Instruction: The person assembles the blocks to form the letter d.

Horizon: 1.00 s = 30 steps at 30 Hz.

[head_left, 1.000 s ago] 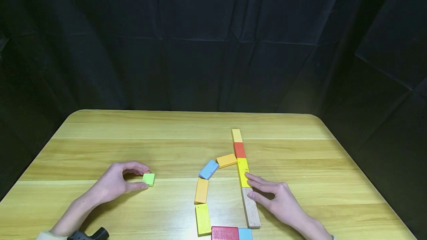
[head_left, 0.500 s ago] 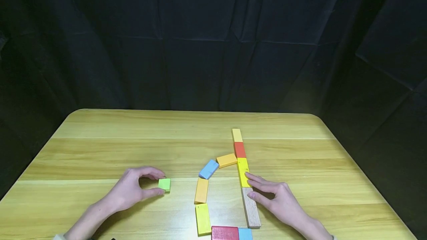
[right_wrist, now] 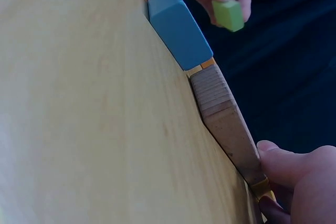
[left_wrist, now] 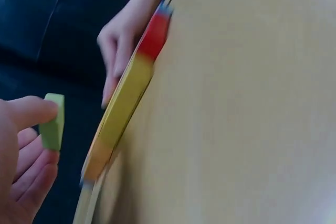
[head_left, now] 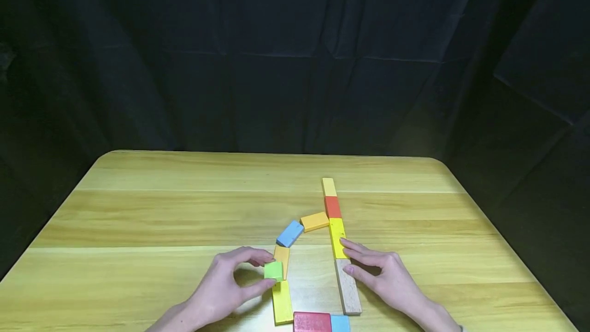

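My left hand (head_left: 226, 286) pinches a small green block (head_left: 273, 271) between thumb and fingers, lifted over the left side of a block outline. Partly behind it lie an orange block (head_left: 283, 258) and a yellow-green block (head_left: 282, 304). My right hand (head_left: 389, 275) rests with fingertips on a bright yellow block (head_left: 337, 237) and thumb on a grey-brown wooden block (head_left: 349, 291). In the right wrist view, the thumb touches the grey-brown block's edge, and the green block (right_wrist: 228, 15) hangs above the table.
A red block (head_left: 333, 207) and a pale block (head_left: 329, 187) extend the straight row away from me. A blue block (head_left: 290, 233) and another orange block (head_left: 315, 221) curve toward it. Crimson (head_left: 312, 322) and light blue (head_left: 340, 323) blocks lie at the near side.
My left hand has carried the green block rightward and slightly nearer, from the left of the table to over the outline's left side. My right hand has stayed in place.
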### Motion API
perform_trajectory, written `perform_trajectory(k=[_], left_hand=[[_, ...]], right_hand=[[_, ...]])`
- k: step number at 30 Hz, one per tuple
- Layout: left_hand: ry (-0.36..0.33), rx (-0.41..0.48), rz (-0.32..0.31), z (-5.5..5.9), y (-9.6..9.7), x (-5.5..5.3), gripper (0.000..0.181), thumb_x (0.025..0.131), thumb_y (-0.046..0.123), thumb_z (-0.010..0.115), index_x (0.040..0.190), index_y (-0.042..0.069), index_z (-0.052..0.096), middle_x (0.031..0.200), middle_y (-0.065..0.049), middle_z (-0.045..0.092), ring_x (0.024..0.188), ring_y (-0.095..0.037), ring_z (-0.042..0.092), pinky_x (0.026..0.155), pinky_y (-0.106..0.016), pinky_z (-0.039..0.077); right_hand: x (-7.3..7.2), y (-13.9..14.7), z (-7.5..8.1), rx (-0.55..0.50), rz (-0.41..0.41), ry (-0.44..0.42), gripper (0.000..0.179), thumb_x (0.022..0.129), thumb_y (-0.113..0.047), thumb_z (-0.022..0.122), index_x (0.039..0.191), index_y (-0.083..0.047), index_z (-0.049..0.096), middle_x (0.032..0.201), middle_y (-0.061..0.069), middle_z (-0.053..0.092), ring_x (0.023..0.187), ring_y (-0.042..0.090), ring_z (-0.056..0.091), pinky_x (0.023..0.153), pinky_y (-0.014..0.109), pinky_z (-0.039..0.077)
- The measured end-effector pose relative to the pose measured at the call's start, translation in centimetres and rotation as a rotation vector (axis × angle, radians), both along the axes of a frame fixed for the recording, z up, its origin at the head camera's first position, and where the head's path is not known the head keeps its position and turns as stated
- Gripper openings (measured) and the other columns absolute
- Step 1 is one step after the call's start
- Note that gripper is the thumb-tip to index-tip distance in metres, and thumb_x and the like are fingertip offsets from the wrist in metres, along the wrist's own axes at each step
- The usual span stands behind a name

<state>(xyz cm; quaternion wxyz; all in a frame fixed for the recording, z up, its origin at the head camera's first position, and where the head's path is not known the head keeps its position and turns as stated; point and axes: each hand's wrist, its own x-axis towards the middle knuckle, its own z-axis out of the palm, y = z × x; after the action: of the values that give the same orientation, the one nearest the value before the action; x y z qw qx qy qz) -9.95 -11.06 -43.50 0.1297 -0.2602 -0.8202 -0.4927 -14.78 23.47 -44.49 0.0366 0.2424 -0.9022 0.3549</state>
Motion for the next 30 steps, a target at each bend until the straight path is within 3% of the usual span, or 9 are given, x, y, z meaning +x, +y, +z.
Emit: perform_trajectory(k=[7, 12, 16, 23, 30], left_hand=[[0.109, 0.022, -0.143, 0.2, 3.9, 1.4, 0.03, 0.084, 0.02, 0.082, 0.111, 0.017, 0.07, 0.099, 0.007, 0.072, 0.087, -0.007, 0.066, 0.079, -0.023, 0.056], [0.112, -0.009, -0.2, 0.2, 5.8, 1.6, 0.029, 0.085, 0.023, 0.081, 0.11, 0.015, 0.07, 0.096, 0.007, 0.072, 0.087, -0.003, 0.067, 0.077, -0.016, 0.053], [0.104, -0.025, -0.231, 0.1, 7.2, 1.7, 0.027, 0.084, 0.021, 0.081, 0.107, 0.012, 0.07, 0.095, 0.005, 0.072, 0.088, 0.0, 0.066, 0.078, -0.012, 0.052], [0.227, -0.121, -0.251, -0.3, 9.6, 1.5, 0.03, 0.082, 0.022, 0.083, 0.107, 0.011, 0.069, 0.095, 0.002, 0.073, 0.088, 0.0, 0.066, 0.081, -0.005, 0.047], [0.294, -0.202, -0.261, -1.0, 11.3, 1.1, 0.035, 0.083, 0.033, 0.079, 0.109, 0.012, 0.069, 0.092, 0.004, 0.073, 0.087, 0.002, 0.063, 0.081, -0.004, 0.044]], right_hand=[[-0.1, -0.1, 0.1, 0.003, 0.004, 0.005, 0.04, 0.09, -0.039, 0.074, 0.122, -0.016, 0.073, 0.134, -0.016, 0.062, 0.125, 0.015, 0.058, 0.103, 0.025, 0.045], [-0.1, 0.0, 0.1, 0.0, 0.0, 0.006, 0.039, 0.089, -0.039, 0.074, 0.122, -0.017, 0.073, 0.134, -0.016, 0.062, 0.125, 0.014, 0.059, 0.103, 0.024, 0.046], [-0.1, 0.1, 0.0, -0.005, 0.007, 0.013, 0.038, 0.089, -0.038, 0.074, 0.122, -0.017, 0.073, 0.134, -0.015, 0.062, 0.125, 0.015, 0.059, 0.102, 0.022, 0.045], [-0.2, 0.1, -0.1, -0.004, 0.025, 0.056, 0.036, 0.09, -0.033, 0.075, 0.121, -0.015, 0.073, 0.133, -0.013, 0.063, 0.123, 0.017, 0.06, 0.101, 0.012, 0.04], [-0.2, 0.1, -0.1, -0.001, 0.02, 0.047, 0.037, 0.09, -0.034, 0.074, 0.122, -0.016, 0.073, 0.133, -0.015, 0.063, 0.124, 0.017, 0.06, 0.1, 0.013, 0.041]])
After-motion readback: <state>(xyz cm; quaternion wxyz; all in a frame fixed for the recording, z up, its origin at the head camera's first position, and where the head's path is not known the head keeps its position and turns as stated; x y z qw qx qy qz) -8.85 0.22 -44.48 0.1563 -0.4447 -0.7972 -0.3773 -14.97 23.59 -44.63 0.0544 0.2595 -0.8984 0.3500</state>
